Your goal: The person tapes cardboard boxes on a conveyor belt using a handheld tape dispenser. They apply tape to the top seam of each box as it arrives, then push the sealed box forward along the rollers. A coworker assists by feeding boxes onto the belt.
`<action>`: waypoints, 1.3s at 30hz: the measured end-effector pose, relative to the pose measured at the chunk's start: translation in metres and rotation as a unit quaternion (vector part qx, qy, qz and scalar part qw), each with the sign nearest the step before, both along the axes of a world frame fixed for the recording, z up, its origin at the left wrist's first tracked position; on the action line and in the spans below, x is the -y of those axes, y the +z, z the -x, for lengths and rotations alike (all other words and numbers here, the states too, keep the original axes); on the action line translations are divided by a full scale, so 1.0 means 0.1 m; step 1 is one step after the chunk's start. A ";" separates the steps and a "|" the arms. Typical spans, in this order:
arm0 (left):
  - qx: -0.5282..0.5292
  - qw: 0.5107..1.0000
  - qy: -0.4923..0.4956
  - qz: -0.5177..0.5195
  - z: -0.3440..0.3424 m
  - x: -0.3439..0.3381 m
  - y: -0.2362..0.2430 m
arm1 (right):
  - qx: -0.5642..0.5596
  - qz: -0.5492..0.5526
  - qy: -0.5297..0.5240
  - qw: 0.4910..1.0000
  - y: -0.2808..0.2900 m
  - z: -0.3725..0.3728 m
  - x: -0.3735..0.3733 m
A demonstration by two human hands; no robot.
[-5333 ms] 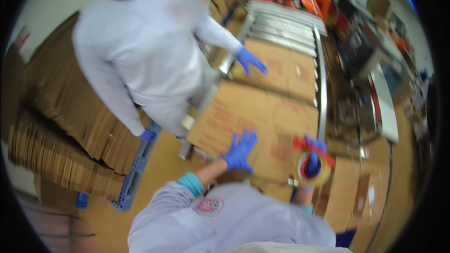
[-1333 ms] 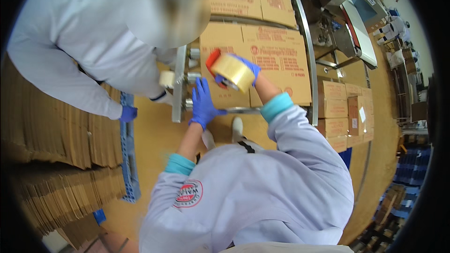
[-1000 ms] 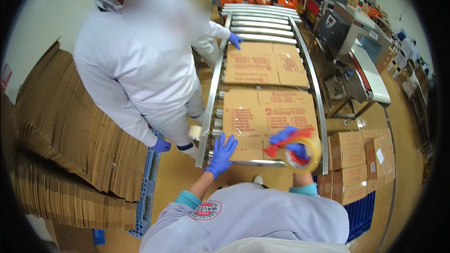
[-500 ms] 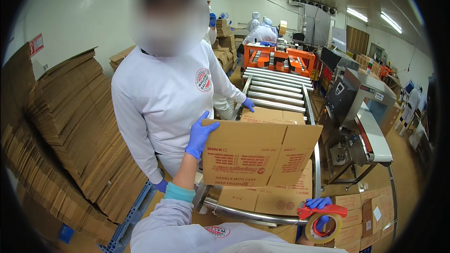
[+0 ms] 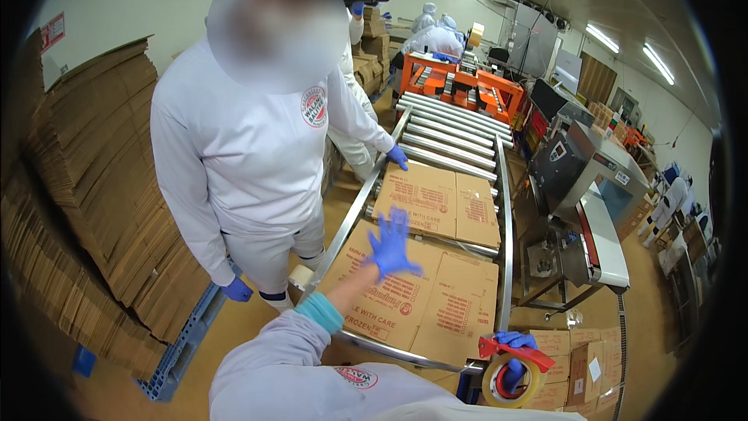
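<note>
My left hand (image 5: 389, 245) is open, fingers spread, over the flattened cardboard carton (image 5: 452, 312) lying on the near end of a roller conveyor (image 5: 505, 257). My right hand (image 5: 514, 340) grips a red tape dispenser (image 5: 538, 356) with a roll of clear yellowish tape (image 5: 492, 386), just beyond the conveyor's lower right corner. A second flat carton (image 5: 421, 195) lies farther along the rollers. At my front left stands a co-worker in white (image 5: 226, 148), with one blue-gloved hand (image 5: 397, 157) at that far carton's corner and the other hanging low.
Tall stacks of flat cardboard (image 5: 86, 203) fill the left, on a blue pallet (image 5: 179, 343). On the right stand a steel machine with a belt (image 5: 596, 234) and taped boxes (image 5: 584, 366). An orange machine (image 5: 502, 97) and other workers (image 5: 432, 39) are at the back.
The carton that my left hand held upright half a second ago now lies flat on the rollers, and that hand has let go. My right hand keeps the dispenser.
</note>
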State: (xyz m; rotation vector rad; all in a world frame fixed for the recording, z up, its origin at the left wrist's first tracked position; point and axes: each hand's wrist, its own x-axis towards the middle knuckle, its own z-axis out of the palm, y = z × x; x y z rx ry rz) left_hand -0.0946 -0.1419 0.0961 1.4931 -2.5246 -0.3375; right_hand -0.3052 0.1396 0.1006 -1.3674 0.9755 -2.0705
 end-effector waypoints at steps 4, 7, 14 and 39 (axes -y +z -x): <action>0.132 0.960 -0.220 -0.109 0.14 -1.03 -0.85 | -0.011 0.011 -0.021 1.000 -0.01 0.02 0.16; 0.156 0.959 -0.226 -0.074 0.03 -1.29 -0.83 | -0.015 0.011 -0.091 0.996 -0.22 0.19 0.24; 0.078 0.961 -0.266 -0.018 -0.10 -1.22 -1.14 | -0.129 -0.187 -0.188 0.956 0.19 -0.25 0.49; 0.059 0.985 -0.158 -0.021 -0.04 -1.29 -0.99 | 0.125 -0.363 0.110 0.917 -1.29 -0.38 0.55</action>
